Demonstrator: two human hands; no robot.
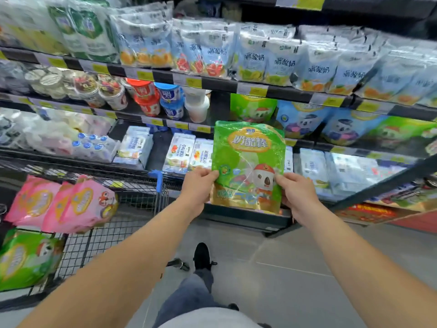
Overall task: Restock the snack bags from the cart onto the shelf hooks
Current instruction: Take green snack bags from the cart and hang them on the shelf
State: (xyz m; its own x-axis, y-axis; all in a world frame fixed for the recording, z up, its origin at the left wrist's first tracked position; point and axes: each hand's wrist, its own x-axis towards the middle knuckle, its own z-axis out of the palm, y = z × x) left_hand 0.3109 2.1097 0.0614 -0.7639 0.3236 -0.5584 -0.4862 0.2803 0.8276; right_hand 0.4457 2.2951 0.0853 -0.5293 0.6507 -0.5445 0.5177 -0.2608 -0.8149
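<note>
A glossy green plastic snack bag [248, 165] with a cartoon mascot is held upright before the shelves, centre frame. The left hand [197, 185] pinches its edge at 9 o'clock, the right hand [295, 191] at 3. At 8 o'clock, a black wire cart [113, 223] holds pink snack bags [63, 204].

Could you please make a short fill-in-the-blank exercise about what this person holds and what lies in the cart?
1. The left hand and right hand hold one glossy ____ plastic snack bag.
2. The bag is held by ____ hands.
3. The pink snack bags lie in the black wire ____.

Missing words: green; both; cart
</note>
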